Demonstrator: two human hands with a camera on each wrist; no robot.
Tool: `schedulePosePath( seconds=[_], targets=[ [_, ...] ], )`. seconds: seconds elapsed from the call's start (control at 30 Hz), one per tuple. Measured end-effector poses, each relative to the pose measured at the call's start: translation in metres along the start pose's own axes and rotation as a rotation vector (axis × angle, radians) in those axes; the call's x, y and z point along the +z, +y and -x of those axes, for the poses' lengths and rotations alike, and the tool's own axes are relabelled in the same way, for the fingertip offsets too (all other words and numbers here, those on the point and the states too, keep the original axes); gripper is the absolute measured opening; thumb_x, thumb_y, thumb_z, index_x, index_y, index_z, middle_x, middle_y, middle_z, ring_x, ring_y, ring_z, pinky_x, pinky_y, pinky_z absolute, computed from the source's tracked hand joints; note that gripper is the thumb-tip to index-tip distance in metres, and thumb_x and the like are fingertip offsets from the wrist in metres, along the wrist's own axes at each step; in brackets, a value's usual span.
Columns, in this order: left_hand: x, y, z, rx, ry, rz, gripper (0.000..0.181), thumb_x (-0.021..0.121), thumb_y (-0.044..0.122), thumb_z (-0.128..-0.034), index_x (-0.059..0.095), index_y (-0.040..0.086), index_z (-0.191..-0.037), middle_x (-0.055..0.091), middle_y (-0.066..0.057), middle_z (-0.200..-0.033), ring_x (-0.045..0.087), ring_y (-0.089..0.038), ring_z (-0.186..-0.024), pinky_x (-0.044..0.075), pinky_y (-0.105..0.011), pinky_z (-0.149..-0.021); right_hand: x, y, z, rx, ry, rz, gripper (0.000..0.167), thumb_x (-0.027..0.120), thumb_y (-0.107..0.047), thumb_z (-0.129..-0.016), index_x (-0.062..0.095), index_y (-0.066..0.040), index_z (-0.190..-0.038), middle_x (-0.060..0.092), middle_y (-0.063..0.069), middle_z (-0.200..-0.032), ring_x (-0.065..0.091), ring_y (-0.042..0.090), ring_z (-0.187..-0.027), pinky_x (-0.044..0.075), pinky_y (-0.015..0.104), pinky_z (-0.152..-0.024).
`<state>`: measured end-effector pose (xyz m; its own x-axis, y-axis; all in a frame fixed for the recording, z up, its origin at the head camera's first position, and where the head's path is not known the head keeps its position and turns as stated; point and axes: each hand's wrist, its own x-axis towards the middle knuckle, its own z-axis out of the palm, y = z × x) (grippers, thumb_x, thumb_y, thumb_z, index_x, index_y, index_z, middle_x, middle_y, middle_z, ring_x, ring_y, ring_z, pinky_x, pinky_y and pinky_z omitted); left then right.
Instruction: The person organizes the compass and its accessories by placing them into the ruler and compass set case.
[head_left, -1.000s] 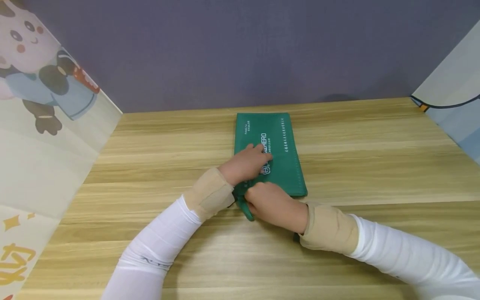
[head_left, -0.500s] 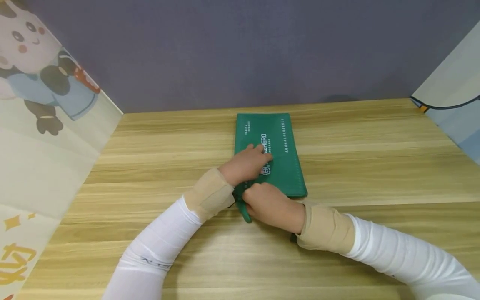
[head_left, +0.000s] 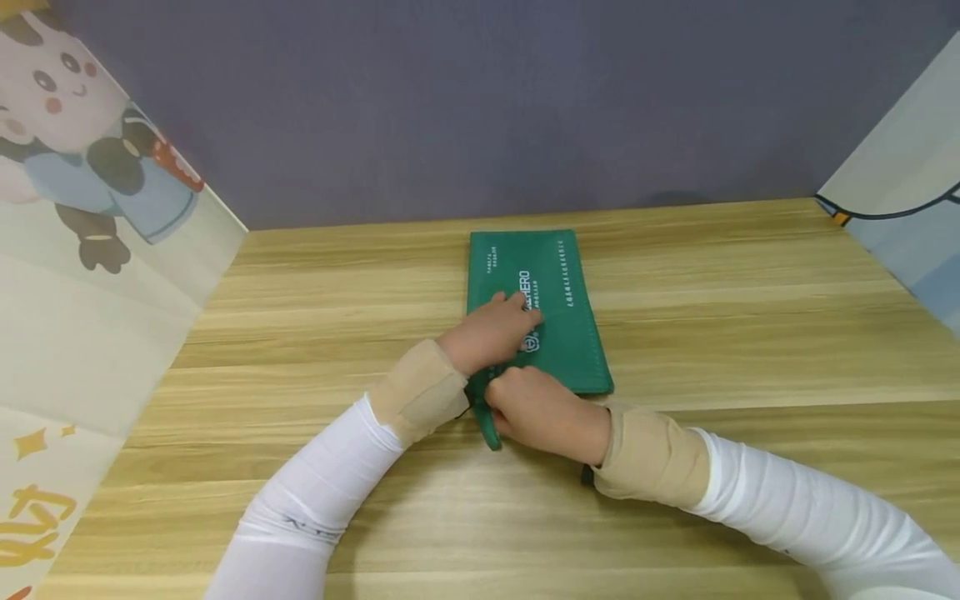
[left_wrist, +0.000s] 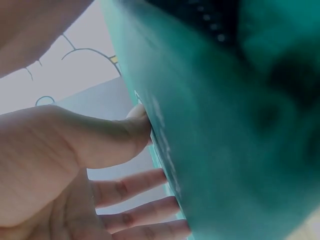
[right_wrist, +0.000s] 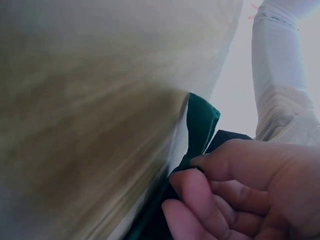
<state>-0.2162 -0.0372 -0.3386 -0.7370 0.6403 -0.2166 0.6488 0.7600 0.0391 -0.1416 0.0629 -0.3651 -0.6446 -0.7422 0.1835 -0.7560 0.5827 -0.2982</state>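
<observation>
A flat green bag [head_left: 558,333] with white printed lettering lies on the table, its short side toward me. My left hand [head_left: 491,333] rests on its left part, fingers extended; the left wrist view shows the thumb and fingertips touching the green surface. At the near left corner, my right hand [head_left: 540,408] has curled fingers. Close up, its thumb and fingers [right_wrist: 190,187] pinch the edge of the bag beside a green strap-like tab [right_wrist: 201,117]. That tab hangs out past the near edge. Exactly what sits between those fingertips is hidden.
The wooden table [head_left: 750,333] extends around the bag on all sides. A grey-blue panel [head_left: 480,108] stands along its back edge. Printed cartoon panels border it at left [head_left: 97,150] and right [head_left: 900,167].
My right hand has shifted slightly left, and the green tab's tip has moved a little nearer to me. The left hand stays in place. The head view has tilted slightly.
</observation>
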Motion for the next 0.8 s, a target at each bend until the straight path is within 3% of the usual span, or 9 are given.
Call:
schedulePosePath(
  seconds=[0.3,0.5,0.67,0.8],
  targets=[
    [0.004,-0.006,0.001,0.022,0.011,-0.002,0.041,0.056,0.019,-0.0948,0.050,0.013,-0.135,0.051,-0.014,-0.123,0.047,-0.026,-0.101,0.043,-0.036,-0.090,0.004,0.002,-0.002,0.042,-0.048,-0.004,0.028,0.065,-0.004,-0.083,0.056,-0.011,-0.058,0.053,-0.002,-0.053,0.051,0.007,-0.050,0.041,0.020,-0.048],
    [0.015,-0.024,0.006,0.034,0.033,0.036,0.046,0.052,0.023,-0.0971,0.044,0.010,-0.141,0.044,-0.015,-0.138,0.044,-0.031,-0.120,0.037,-0.039,-0.102,-0.006,0.015,0.003,0.076,-0.096,-0.178,0.027,0.068,-0.018,-0.087,0.061,-0.015,-0.061,0.049,-0.010,-0.051,0.041,-0.001,-0.046,0.038,0.016,-0.047],
    [0.021,-0.047,0.020,0.112,0.161,0.146,0.046,0.056,0.025,-0.0951,0.048,0.007,-0.137,0.051,-0.014,-0.134,0.047,-0.029,-0.123,0.035,-0.041,-0.104,-0.029,0.039,0.023,0.127,-0.025,-0.197,0.020,0.066,-0.024,-0.089,0.070,-0.012,-0.073,0.058,-0.011,-0.059,0.046,-0.002,-0.048,0.043,0.019,-0.049],
    [0.017,-0.069,0.041,0.080,0.298,0.150,0.046,0.058,0.026,-0.0943,0.050,0.005,-0.135,0.053,-0.016,-0.131,0.047,-0.031,-0.123,0.035,-0.043,-0.105,-0.051,0.070,0.044,0.211,0.032,-0.147,0.022,0.063,-0.026,-0.091,0.071,-0.006,-0.095,0.069,-0.001,-0.083,0.063,0.011,-0.072,0.053,0.031,-0.066]
  ],
)
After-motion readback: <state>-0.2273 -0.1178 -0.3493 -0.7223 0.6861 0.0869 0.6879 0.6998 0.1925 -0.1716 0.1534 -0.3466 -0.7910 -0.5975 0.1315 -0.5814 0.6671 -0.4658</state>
